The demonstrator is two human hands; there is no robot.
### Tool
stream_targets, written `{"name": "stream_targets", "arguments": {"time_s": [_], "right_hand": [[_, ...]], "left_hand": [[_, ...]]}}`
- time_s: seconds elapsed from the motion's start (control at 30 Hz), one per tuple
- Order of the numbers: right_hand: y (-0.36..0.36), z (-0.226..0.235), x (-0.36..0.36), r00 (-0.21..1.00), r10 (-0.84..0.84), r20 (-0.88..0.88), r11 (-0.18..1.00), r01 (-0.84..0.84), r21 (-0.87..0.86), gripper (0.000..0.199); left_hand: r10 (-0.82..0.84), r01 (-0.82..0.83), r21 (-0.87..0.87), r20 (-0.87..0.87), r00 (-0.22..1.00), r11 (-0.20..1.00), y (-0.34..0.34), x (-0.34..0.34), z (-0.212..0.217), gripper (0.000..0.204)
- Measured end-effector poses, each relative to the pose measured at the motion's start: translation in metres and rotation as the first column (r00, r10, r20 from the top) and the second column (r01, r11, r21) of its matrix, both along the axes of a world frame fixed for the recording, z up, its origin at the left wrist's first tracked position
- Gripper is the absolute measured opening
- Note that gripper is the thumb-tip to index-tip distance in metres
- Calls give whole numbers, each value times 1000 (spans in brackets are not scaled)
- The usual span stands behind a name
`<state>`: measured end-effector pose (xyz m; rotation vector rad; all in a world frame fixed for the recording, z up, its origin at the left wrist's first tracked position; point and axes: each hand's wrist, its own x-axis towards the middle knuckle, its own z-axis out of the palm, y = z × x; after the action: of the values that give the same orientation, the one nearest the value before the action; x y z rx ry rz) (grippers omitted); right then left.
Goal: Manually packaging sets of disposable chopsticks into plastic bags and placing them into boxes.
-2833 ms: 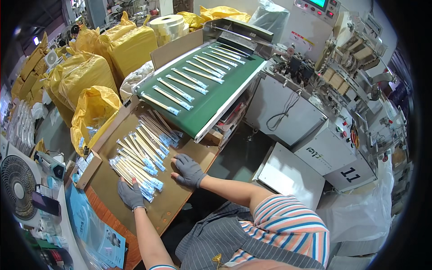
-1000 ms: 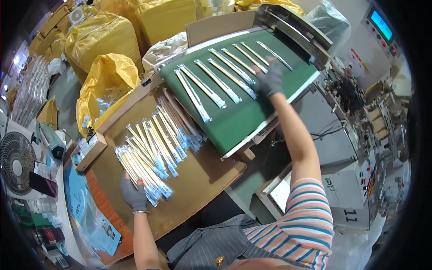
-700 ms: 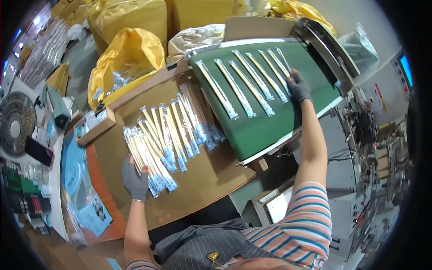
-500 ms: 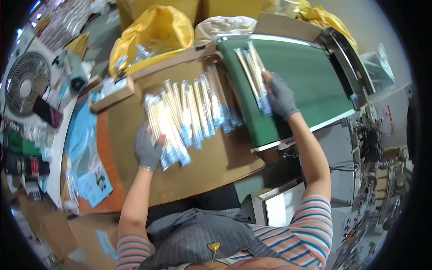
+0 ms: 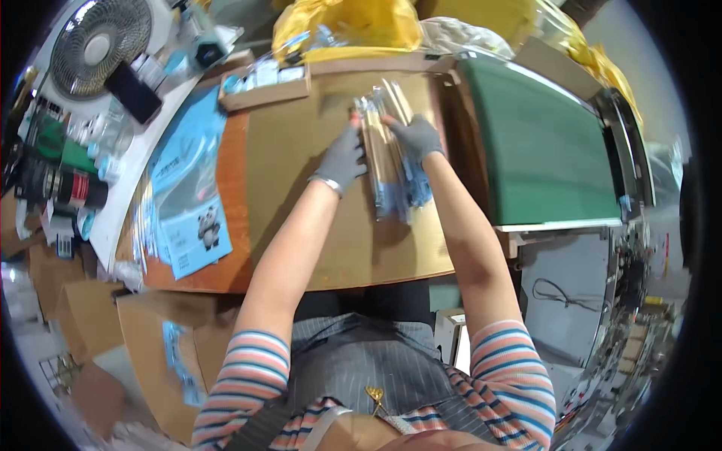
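On the brown board (image 5: 301, 248) lies a gathered bunch of wrapped chopsticks (image 5: 385, 161), pale sticks in clear wrappers with blue lower ends. My left hand (image 5: 342, 158), in a grey glove, presses against the bunch's left side with its fingers partly spread. From the right, my right hand (image 5: 417, 139), also gloved in grey, closes over the upper part of the bunch, thumb towards its middle. The sticks stand roughly in line with each other, pointing away from me. Part of the bunch is hidden under the right hand.
To the right is a green conveyor belt (image 5: 549, 150) with metal edges. A small cardboard tray (image 5: 267, 96) sits at the far left of the board. Blue printed bags (image 5: 197, 237) lie at the left, beside a white shelf with a fan (image 5: 98, 49). A yellow bag (image 5: 353, 26) stands behind.
My right hand has come off the green belt to the board, and the sticks there are gone from the belt. The spread-out chopsticks are now drawn into one bunch between both hands. The view has shifted.
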<state>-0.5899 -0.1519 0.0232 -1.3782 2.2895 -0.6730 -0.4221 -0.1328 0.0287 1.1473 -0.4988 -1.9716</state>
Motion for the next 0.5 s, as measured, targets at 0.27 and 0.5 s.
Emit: {"name": "stream_targets", "arguments": {"time_s": [0.27, 0.5], "right_hand": [[45, 6, 70, 205, 244, 948, 969, -77, -233, 47], [99, 90, 79, 180, 631, 754, 743, -421, -521, 73]], "left_hand": [[127, -83, -243, 173, 977, 966, 27, 38, 18, 52], [86, 194, -795, 295, 952, 575, 76, 90, 62, 103]]}}
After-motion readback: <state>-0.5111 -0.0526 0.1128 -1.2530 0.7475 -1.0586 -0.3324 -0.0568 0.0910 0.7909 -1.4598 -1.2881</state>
